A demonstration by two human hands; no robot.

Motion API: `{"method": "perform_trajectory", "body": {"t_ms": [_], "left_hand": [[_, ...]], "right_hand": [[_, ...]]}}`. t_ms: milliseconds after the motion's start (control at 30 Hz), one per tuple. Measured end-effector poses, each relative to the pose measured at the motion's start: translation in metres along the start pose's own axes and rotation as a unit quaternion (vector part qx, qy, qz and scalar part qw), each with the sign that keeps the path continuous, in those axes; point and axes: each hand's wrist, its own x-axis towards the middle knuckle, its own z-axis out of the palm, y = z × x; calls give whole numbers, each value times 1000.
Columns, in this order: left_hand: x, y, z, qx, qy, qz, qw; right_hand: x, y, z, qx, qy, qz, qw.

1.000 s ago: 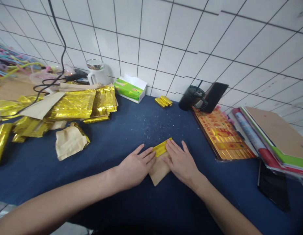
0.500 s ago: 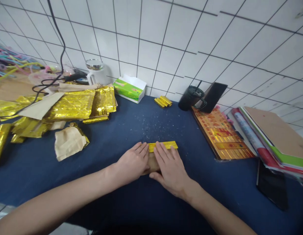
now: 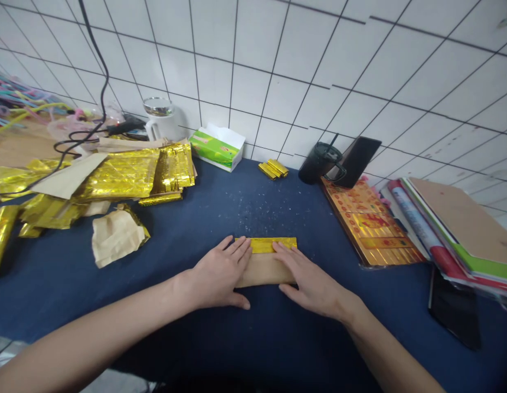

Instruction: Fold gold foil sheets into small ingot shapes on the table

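Note:
A sheet of gold foil paper (image 3: 264,271) lies on the blue tabletop in front of me, brown backing upward. Its far edge is folded over into a shiny gold strip. My left hand (image 3: 224,272) rests flat on the left end, fingertips on the strip and thumb stretched out toward me. On the right end lies my right hand (image 3: 313,281), open, its fingertips pressing the gold fold and its thumb near the sheet's close edge. Between the hands the middle of the sheet shows.
Gold foil sheets (image 3: 118,174) and a crumpled piece (image 3: 117,236) lie at left. At the back stand a white mug (image 3: 161,120), a tissue pack (image 3: 217,147), small gold rolls (image 3: 273,169) and a black cup (image 3: 320,164). Orange packets (image 3: 372,224) and a phone (image 3: 454,308) lie right.
My hands have moved apart along the sheet, the right one to the right. More of the brown backing and gold fold shows between them, and my left thumb now points out.

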Motion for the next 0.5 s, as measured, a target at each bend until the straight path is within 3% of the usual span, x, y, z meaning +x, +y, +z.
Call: {"method": "perform_trajectory", "body": {"t_ms": [367,500], "left_hand": [[-2,-10,-3,-11,-9,-4,1000],[1,-9,-2,-26,-9,-14,1000]], "right_hand": [[2,0,6,-45,47,-56,996],[4,2,7,-51,119,-50,990]]}}
